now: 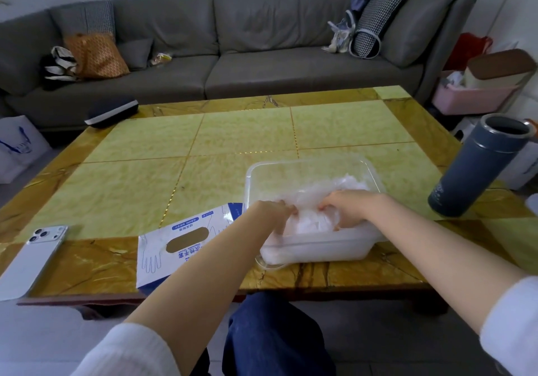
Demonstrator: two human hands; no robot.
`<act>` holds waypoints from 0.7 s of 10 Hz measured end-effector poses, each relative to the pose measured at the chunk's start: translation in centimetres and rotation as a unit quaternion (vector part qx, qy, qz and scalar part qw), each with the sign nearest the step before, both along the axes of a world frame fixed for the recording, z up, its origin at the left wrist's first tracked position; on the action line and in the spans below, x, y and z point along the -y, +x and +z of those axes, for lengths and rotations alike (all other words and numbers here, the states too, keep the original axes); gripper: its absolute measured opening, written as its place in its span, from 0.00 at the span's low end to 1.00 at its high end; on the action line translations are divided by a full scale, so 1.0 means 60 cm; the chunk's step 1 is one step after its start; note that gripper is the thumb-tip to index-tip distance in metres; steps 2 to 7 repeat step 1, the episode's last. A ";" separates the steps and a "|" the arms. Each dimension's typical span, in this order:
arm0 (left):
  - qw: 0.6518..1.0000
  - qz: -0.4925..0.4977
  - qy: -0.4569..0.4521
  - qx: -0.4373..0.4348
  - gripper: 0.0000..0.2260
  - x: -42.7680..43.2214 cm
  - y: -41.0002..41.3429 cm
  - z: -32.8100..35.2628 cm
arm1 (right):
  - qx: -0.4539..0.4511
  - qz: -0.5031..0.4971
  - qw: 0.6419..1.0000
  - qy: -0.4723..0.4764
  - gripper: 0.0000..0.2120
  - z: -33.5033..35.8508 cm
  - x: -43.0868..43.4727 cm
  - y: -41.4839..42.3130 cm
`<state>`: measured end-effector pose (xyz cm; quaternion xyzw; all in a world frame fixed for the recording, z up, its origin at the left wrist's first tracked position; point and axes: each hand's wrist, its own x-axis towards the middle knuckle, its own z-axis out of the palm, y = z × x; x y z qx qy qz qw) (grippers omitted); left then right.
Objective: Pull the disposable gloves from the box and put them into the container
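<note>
Plenty of open room across the far half of the surface (pixel 233 131): nothing stands between the container (pixel 305 161) and the sofa-side edge. Inside the container the near half is crowded. The gloves (pixel 308 226) are heaped there, and the left hand (pixel 270 211) and right hand (pixel 346 205) are both dug in, fingers curled into the plastic; the far half shows bare bottom. On the left, the flattened box (pixel 180 244) lies low, right beside the container's corner. The phone (pixel 29 262) lies flat at the near left edge. On the right the tall flask (pixel 477 169) stands near the container, the one real block. A dark case (pixel 112 113) sits on the far left corner.
</note>
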<state>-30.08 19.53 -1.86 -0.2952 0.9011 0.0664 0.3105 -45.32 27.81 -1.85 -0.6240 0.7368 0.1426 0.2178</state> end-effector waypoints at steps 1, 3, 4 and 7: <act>0.993 -0.038 -0.070 -0.085 0.26 -0.004 0.009 0.019 | -0.016 -0.022 0.998 -0.056 0.28 0.014 -0.017 -0.004; 0.993 -0.038 -0.070 -0.085 0.26 -0.004 0.009 0.019 | -0.016 -0.022 0.998 -0.056 0.28 0.014 -0.017 -0.004; 0.993 -0.038 -0.070 -0.085 0.26 -0.004 0.009 0.019 | -0.016 -0.022 0.998 -0.056 0.28 0.014 -0.017 -0.004; 0.993 -0.038 -0.070 -0.085 0.26 -0.004 0.009 0.019 | -0.016 -0.022 0.998 -0.056 0.28 0.014 -0.017 -0.004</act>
